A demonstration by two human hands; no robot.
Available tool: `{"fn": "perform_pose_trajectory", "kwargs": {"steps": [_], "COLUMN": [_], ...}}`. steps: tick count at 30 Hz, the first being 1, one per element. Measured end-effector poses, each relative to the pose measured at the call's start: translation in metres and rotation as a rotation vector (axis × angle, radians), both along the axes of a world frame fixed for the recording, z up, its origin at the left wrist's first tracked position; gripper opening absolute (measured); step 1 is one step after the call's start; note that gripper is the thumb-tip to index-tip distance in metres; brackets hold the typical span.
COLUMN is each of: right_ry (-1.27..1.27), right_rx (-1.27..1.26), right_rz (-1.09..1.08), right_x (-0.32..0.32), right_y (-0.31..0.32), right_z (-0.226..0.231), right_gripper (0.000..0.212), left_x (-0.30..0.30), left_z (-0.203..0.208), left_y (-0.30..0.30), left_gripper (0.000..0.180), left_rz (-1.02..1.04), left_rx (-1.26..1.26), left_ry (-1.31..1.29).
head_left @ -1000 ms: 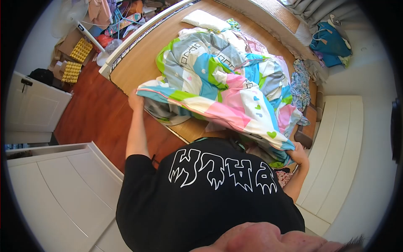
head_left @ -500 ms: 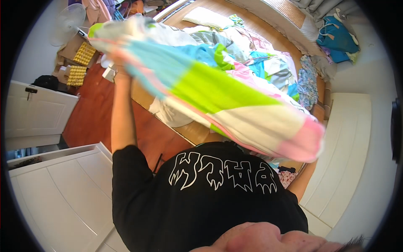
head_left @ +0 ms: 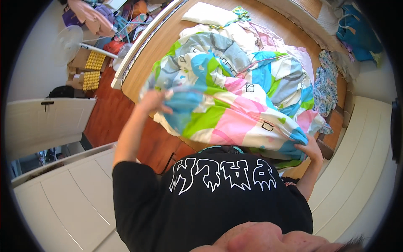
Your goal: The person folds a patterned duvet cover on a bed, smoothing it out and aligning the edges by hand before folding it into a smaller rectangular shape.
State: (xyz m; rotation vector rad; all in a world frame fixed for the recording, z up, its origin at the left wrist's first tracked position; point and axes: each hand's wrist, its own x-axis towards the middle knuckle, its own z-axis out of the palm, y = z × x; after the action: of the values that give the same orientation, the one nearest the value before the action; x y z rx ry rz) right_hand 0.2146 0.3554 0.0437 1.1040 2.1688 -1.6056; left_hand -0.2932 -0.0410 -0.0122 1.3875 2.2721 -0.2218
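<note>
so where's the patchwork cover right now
In the head view, the patchwork cover is bunched at upper centre over the wooden bed board, its near part between the left hand and right hand, just beyond the black shirt.

Here's a black shirt [head_left: 210, 210] — short sleeves [head_left: 136, 182], bare forearms [head_left: 130, 136] — with big white-outlined, dripping lettering [head_left: 237, 174] up at its twelve o'clock!
</note>
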Motion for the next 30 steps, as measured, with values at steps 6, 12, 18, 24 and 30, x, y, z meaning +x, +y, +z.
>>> {"fn": "perform_pose_trajectory", "kwargs": {"steps": [6, 12, 18, 24, 30], "right_ry": [-0.721, -0.349, -0.281, 0.268, -0.3], "right_rx": [0.417, 0.105, 0.485, 1.425, 0.199], "right_rz": [0.517, 0.016, -0.287, -0.381, 0.024], "right_x": [0.035, 0.123, 0.013, -0.096, -0.099], "right_y": [-0.061, -0.205, -0.161, -0.167, -0.223], "right_z": [-0.105, -0.184, -0.146, 0.007, -0.044], "right_gripper": [0.063, 0.034, 0.026, 0.028, 0.053], "left_x": [0.035, 0.044, -0.055, -0.126, -0.181], "left_z": [-0.15, -0.204, -0.176, 0.058, -0.066], "left_y": [-0.097, -0.136, -0.124, -0.102, -0.219], "left_gripper": [0.023, 0.04, 0.032, 0.034, 0.03], "left_rz": [0.146, 0.59, 1.042, 0.778, 0.41], "left_rx": [-0.417, -0.231, 0.877, 1.788, 1.14], "left_ry": [0.145, -0.22, -1.081, -0.981, -0.011]}}
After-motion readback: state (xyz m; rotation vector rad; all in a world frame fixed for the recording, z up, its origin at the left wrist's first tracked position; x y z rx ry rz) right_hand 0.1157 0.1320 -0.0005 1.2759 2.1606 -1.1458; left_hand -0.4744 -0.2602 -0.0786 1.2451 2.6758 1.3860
